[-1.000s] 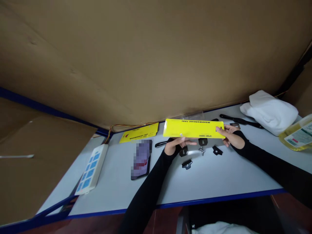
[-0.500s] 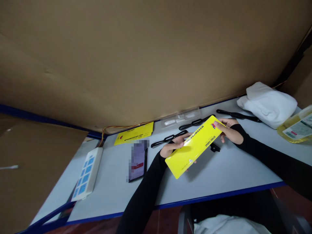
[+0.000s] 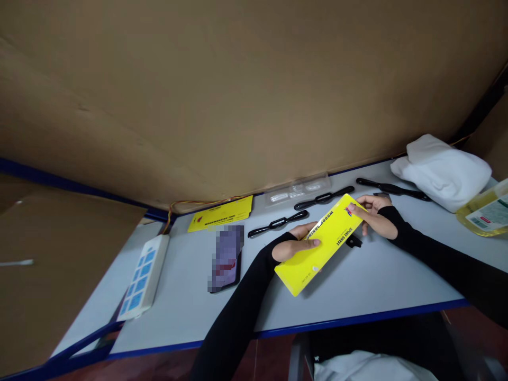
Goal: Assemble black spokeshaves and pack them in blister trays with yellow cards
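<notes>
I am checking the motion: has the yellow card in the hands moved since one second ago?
Yes. The yellow card swung from level to slanted, its left end coming nearer the table's front edge, held by left hand and right hand.

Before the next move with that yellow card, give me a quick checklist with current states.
1. Left hand grips the yellow packaging card at its long edge: ok.
2. Right hand pinches the card's far end: ok.
3. Card lifted off the table, tilted: ok.
4. Small black part under the card free of the hands: cannot tell.
5. Black handles behind the card lie apart from it: ok.
6. Phone away from both hands: ok.
</notes>
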Available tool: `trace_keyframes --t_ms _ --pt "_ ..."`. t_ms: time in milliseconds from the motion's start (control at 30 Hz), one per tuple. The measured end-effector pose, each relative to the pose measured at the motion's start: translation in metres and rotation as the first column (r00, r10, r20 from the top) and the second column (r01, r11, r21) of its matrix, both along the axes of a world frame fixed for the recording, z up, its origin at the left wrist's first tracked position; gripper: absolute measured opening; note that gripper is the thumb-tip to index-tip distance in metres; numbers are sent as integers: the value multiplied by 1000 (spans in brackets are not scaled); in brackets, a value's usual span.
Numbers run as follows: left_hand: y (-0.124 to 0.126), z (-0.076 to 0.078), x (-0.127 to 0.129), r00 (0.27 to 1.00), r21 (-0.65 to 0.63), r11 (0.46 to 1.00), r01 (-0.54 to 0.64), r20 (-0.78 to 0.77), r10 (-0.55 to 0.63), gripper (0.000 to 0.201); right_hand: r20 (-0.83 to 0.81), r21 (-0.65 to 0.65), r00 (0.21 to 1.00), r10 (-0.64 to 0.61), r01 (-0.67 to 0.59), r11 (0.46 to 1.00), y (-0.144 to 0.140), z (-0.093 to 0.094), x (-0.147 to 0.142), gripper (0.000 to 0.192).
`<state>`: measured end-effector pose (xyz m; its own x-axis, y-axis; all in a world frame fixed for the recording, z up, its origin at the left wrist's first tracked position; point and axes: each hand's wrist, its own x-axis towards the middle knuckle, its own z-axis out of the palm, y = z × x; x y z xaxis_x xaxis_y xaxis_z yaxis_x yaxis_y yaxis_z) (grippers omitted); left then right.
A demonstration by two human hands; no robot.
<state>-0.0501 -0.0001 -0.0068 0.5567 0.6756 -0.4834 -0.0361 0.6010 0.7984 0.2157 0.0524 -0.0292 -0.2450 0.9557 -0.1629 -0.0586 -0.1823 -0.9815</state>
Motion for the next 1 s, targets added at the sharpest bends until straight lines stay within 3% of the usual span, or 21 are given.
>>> trace_keyframes --t_ms 167,300,433,500,533,600,667,700,767,867,1000 --pt "0 -1 2 1000 1 1000 1 -11 -1 67 13 -14 1000 -18 18 1000 1 0 0 56" --pt "-1 6 1 999 26 999 -38 -27 39 63 33 -45 999 -10 12 999 2 8 2 63" --pt "10 21 -20 977 162 966 -200 -36 208 62 87 -38 996 -14 17 999 1 13 7 69" --pt "20 29 -42 918 278 884 -377 -16 396 67 118 -52 992 40 -34 998 3 11 11 70" --pt "24 33 -56 869 339 817 -467 5 495 69 129 -68 988 85 -77 995 3 9 12 70" --pt "29 40 -87 735 470 630 -618 61 676 68 131 -79 984 120 -111 991 4 4 13 71" --pt "26 44 -119 573 583 410 -702 118 811 64 137 -87 982 127 -116 989 3 0 13 70" --pt "22 45 -134 510 609 343 -715 118 852 62 146 -91 981 125 -113 989 3 -2 12 68" --pt "11 45 -162 462 617 343 -708 36 886 57 159 -91 982 106 -92 992 2 -6 11 64" --pt "-2 41 -194 449 601 425 -677 -120 886 60 170 -103 977 128 -111 988 2 -10 10 58" --pt "-4 34 -209 360 554 431 -713 -238 902 54 224 -84 966 132 -116 990 0 -8 10 48"
